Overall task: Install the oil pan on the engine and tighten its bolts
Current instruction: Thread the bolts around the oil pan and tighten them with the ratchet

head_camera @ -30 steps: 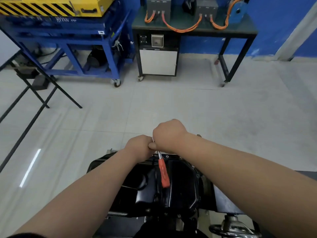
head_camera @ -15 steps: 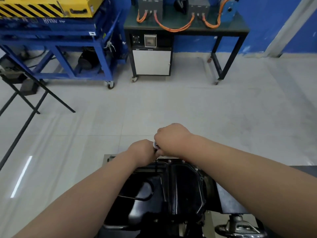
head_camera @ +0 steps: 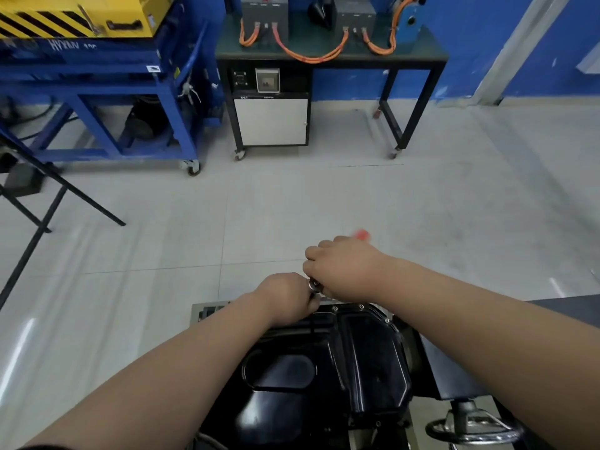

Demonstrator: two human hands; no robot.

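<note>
**Mia:** What is the biggest thing here?

**Sam:** The grey floor (head_camera: pixel 292 206). Far off at eleven o'clock there is a blue cart (head_camera: pixel 97 92). At twelve o'clock there is a black bench (head_camera: pixel 331 56).

**Mia:** Where is the oil pan?

**Sam:** The oil pan (head_camera: pixel 367 358) is at six o'clock, close to the person. It is black and shiny, and it sits on top of the engine. The engine is mostly hidden under it.

**Mia:** What do the hands do?

**Sam:** Both are at the pan's far edge, at its twelve o'clock. The right hand (head_camera: pixel 344 271) is wrapped tight round the wrench (head_camera: pixel 314 285). The red end of the handle pokes out past the knuckles toward one o'clock. It looks blurry.

**Mia:** And the other one?

**Sam:** The left hand (head_camera: pixel 285 298) has its fingers curled up right by the wrench's silver head. I cannot tell if they hold it or only press on it.

**Mia:** Which step is this?

**Sam:** I think it is the tightening step. The pan is already on, and small bolts (head_camera: pixel 361 306) sit in the rim at the pan's one o'clock.

**Mia:** What does the next move need?

**Sam:** I think the silver head must sit straight down on its bolt while the handle swings round. If it tips, it could slip off. After that, the other bolts need a turn too.
</note>
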